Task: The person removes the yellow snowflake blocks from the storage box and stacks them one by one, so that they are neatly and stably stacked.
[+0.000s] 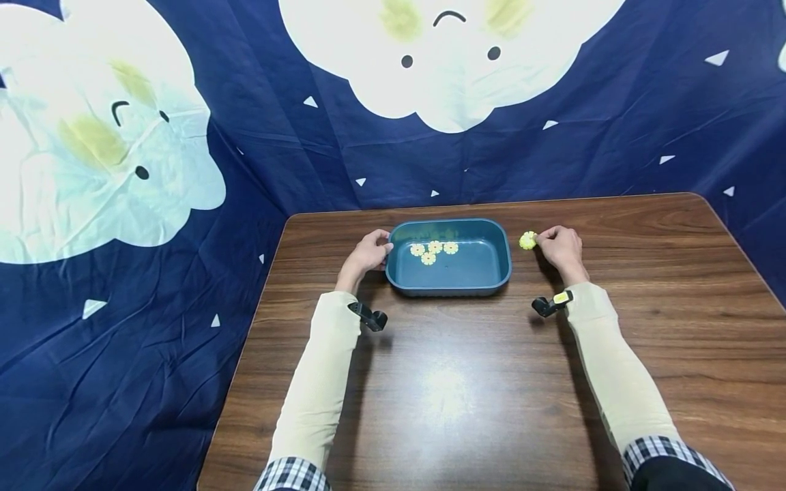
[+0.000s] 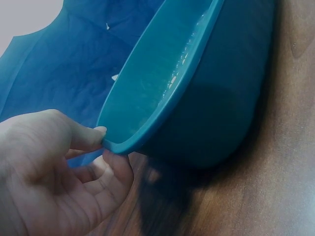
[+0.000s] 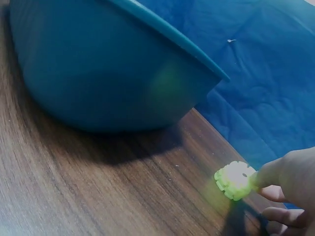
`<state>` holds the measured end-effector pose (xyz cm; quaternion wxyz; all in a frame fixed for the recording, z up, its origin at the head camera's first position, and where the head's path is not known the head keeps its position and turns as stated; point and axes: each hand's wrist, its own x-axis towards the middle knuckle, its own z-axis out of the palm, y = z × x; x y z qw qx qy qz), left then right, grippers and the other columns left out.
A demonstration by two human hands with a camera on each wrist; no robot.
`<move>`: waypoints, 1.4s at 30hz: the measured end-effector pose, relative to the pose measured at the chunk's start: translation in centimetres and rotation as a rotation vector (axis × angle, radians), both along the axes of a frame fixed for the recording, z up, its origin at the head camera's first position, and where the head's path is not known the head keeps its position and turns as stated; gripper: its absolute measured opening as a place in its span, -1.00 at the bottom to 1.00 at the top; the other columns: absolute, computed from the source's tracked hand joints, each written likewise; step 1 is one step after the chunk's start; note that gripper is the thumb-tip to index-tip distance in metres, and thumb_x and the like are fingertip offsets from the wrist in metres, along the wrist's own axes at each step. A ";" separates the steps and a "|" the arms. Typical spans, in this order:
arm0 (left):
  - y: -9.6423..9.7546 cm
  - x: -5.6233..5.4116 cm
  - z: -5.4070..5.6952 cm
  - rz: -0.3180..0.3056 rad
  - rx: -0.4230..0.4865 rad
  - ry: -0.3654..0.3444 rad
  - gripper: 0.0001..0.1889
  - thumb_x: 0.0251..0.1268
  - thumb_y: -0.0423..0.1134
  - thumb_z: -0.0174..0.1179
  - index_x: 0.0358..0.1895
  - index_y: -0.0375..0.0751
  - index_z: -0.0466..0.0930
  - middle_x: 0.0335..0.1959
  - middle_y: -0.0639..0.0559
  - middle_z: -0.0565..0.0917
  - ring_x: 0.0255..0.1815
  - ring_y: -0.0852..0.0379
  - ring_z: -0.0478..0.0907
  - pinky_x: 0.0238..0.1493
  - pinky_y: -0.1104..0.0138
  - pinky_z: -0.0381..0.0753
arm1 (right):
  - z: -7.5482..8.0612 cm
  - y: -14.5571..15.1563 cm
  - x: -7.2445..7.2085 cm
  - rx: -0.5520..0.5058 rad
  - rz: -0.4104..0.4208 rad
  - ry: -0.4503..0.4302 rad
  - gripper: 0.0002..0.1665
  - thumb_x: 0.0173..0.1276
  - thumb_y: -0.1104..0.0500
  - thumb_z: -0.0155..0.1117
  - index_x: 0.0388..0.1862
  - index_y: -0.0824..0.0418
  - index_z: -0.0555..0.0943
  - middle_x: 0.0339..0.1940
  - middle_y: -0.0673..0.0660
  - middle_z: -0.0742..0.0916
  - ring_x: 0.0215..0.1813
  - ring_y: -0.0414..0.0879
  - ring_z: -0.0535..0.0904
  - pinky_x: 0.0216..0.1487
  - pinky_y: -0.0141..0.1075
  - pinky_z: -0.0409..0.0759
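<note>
A teal plastic basin [image 1: 448,290] with rounded corners stands near the back of the table. Its left rim is pinched by my left hand [image 1: 370,252], thumb over the edge and fingers below it, as the left wrist view shows closely. Inside on the basin floor lie several pale yellow flower-shaped pieces [image 1: 434,247], grouped toward the left. To the right of the basin, my right hand [image 1: 561,247] pinches a yellow-green flower-shaped piece [image 3: 235,180] between thumb and fingers, apart from the basin wall. The piece has a scalloped edge and a small central hole.
The brown wooden table [image 1: 454,382] has a rounded back edge against a dark blue curtain [image 1: 270,164] printed with white clouds. A small black camera [image 1: 368,316] sits on the left wrist and another camera [image 1: 550,303] on the right.
</note>
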<state>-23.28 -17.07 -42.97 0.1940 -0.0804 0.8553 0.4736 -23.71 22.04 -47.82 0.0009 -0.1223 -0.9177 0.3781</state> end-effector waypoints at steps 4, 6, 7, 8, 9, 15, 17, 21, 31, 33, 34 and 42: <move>0.1 0.2 0.1 0.001 0.000 0.001 -0.66 0.50 -0.21 -0.05 0.26 -0.11 0.35 -0.19 -0.11 0.41 -0.31 0.05 0.43 -0.33 0.33 0.59 | 0.0 0.0 0.0 0.017 -0.001 0.003 -0.63 0.35 0.05 0.13 -0.14 0.35 0.62 0.05 0.40 0.62 0.25 0.37 0.33 0.32 0.05 0.23; 0.1 0.2 0.1 0.002 0.002 0.002 -0.66 0.50 -0.21 -0.05 0.26 -0.11 0.35 -0.19 -0.12 0.41 -0.32 0.05 0.43 -0.33 0.32 0.59 | -0.1 0.0 0.0 0.024 -0.002 0.003 -0.63 0.35 0.05 0.13 -0.14 0.35 0.63 0.05 0.40 0.62 0.25 0.37 0.33 0.31 0.05 0.23; 0.1 0.2 0.1 0.002 0.004 0.004 -0.66 0.50 -0.22 -0.05 0.26 -0.12 0.34 -0.18 -0.12 0.41 -0.32 0.05 0.43 -0.32 0.32 0.59 | -0.1 0.0 0.0 0.025 -0.002 0.003 -0.63 0.35 0.05 0.13 -0.14 0.35 0.63 0.05 0.40 0.62 0.25 0.38 0.33 0.31 0.06 0.23; 0.1 0.2 0.1 0.002 0.005 0.004 -0.66 0.50 -0.21 -0.05 0.26 -0.12 0.34 -0.18 -0.12 0.41 -0.31 0.05 0.43 -0.32 0.32 0.59 | -0.2 0.0 -0.1 0.027 -0.003 0.003 -0.63 0.35 0.05 0.13 -0.14 0.35 0.63 0.05 0.40 0.61 0.24 0.38 0.33 0.31 0.06 0.23; 0.1 0.2 0.1 0.001 0.005 0.004 -0.67 0.50 -0.22 -0.05 0.26 -0.12 0.34 -0.18 -0.12 0.41 -0.31 0.06 0.43 -0.32 0.32 0.59 | -0.2 0.0 -0.1 0.028 -0.004 0.002 -0.63 0.35 0.05 0.12 -0.14 0.35 0.63 0.05 0.40 0.61 0.24 0.39 0.33 0.31 0.06 0.23; 0.1 0.3 0.0 -0.003 -0.001 0.004 -0.66 0.50 -0.22 -0.06 0.27 -0.12 0.34 -0.21 -0.08 0.40 -0.31 0.08 0.42 -0.31 0.35 0.58 | -0.3 -0.1 0.0 0.043 -0.007 -0.005 -0.63 0.34 0.06 0.11 -0.15 0.34 0.63 0.06 0.40 0.61 0.23 0.39 0.34 0.29 0.07 0.26; 0.1 0.3 0.0 -0.002 -0.002 0.002 -0.66 0.50 -0.22 -0.06 0.27 -0.12 0.34 -0.20 -0.08 0.40 -0.30 0.08 0.43 -0.29 0.34 0.59 | -0.3 -0.1 0.0 0.049 -0.008 -0.007 -0.64 0.33 0.06 0.11 -0.14 0.33 0.63 0.06 0.40 0.61 0.23 0.39 0.34 0.28 0.07 0.27; 0.1 0.3 -0.1 0.003 0.000 0.002 -0.66 0.50 -0.22 -0.05 0.26 -0.12 0.35 -0.19 -0.12 0.44 -0.30 0.06 0.45 -0.24 0.30 0.62 | -0.3 -0.1 0.0 0.052 -0.015 -0.006 -0.64 0.34 0.06 0.12 -0.14 0.33 0.63 0.06 0.39 0.62 0.20 0.38 0.36 0.25 0.08 0.29; 0.1 0.2 -0.2 0.003 0.004 0.011 -0.68 0.49 -0.22 -0.05 0.24 -0.12 0.37 -0.20 -0.15 0.47 -0.31 0.05 0.47 -0.23 0.28 0.63 | -0.3 -0.1 0.2 0.044 -0.028 0.004 -0.63 0.34 0.03 0.15 -0.13 0.32 0.63 0.03 0.37 0.63 0.16 0.37 0.40 0.21 0.07 0.32; 0.1 0.3 -0.1 0.002 0.007 0.014 -0.67 0.49 -0.22 -0.05 0.25 -0.12 0.36 -0.21 -0.13 0.45 -0.31 0.06 0.46 -0.26 0.30 0.61 | -0.4 0.1 0.1 0.043 -0.036 0.013 -0.63 0.35 0.03 0.14 -0.13 0.33 0.63 0.02 0.37 0.64 0.15 0.37 0.41 0.20 0.07 0.34; 0.1 0.3 -0.1 0.002 0.008 0.014 -0.67 0.49 -0.22 -0.05 0.25 -0.11 0.36 -0.22 -0.12 0.45 -0.32 0.07 0.45 -0.27 0.32 0.60 | -0.4 0.1 0.1 0.040 -0.041 0.018 -0.63 0.35 0.03 0.14 -0.13 0.33 0.62 0.01 0.37 0.64 0.15 0.37 0.42 0.21 0.06 0.34; 0.1 0.4 0.2 0.000 0.006 0.009 -0.66 0.50 -0.22 -0.06 0.27 -0.13 0.34 -0.21 -0.12 0.42 -0.34 0.08 0.43 -0.35 0.36 0.57 | 0.0 0.6 0.1 -0.012 -0.065 0.073 -0.65 0.36 0.07 0.11 -0.12 0.34 0.59 0.00 0.38 0.63 0.19 0.34 0.40 0.28 0.03 0.28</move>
